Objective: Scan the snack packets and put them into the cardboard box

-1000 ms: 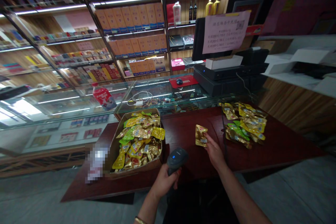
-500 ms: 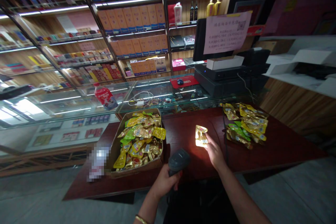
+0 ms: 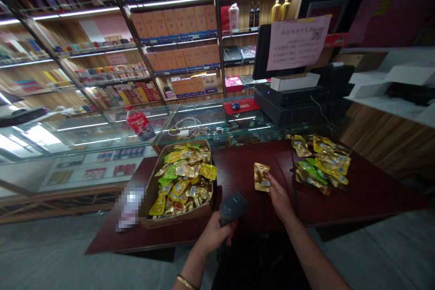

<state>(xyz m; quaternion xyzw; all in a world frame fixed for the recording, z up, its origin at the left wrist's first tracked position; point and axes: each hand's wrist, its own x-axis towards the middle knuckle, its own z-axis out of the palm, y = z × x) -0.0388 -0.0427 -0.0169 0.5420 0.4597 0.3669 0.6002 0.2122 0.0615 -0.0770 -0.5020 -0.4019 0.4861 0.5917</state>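
Note:
My left hand (image 3: 216, 234) is wrapped round the handle of a dark grey barcode scanner (image 3: 234, 208), its head tilted toward the right. A small gold snack packet (image 3: 261, 176) is pinched by its right edge in my right hand (image 3: 279, 197), above the dark red table (image 3: 238, 163). To the left stands an open cardboard box (image 3: 180, 222) filled with yellow, gold and green snack packets (image 3: 185, 172). On the table's right side lies a pile of similar packets (image 3: 322, 163). The lower part of the scanner is hidden by my left hand.
Behind the table runs a glass counter (image 3: 163, 120) with a red bottle (image 3: 140, 123), a mouse (image 3: 235, 106) and a monitor (image 3: 261, 54) bearing a paper sign (image 3: 299, 43). A dark cable (image 3: 292, 176) crosses the table beside the right pile. Shelves of boxes (image 3: 186, 22) line the wall.
The bright light that shone on the gold packet is gone. Both hands keep their grips nearly in place, while the whole view has shifted slightly.

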